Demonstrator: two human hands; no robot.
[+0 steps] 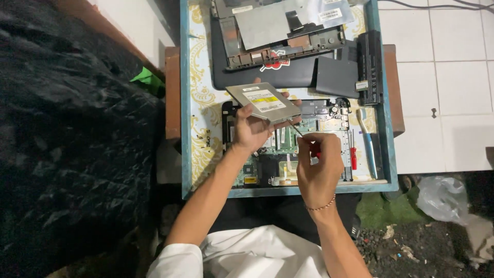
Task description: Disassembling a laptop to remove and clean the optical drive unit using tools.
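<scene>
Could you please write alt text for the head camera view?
The left hand holds a flat silver optical drive above an opened laptop base, while the right hand points a screwdriver at the drive's edge.

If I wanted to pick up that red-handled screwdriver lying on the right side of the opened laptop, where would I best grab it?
Take the red-handled screwdriver by its thick handle, coming straight down from above. It lies flat and lengthwise at the right edge of the circuit board, with the blue-handled tool beside it, so pinching across the handle's sides looks easiest. The right hand is closest.
</scene>
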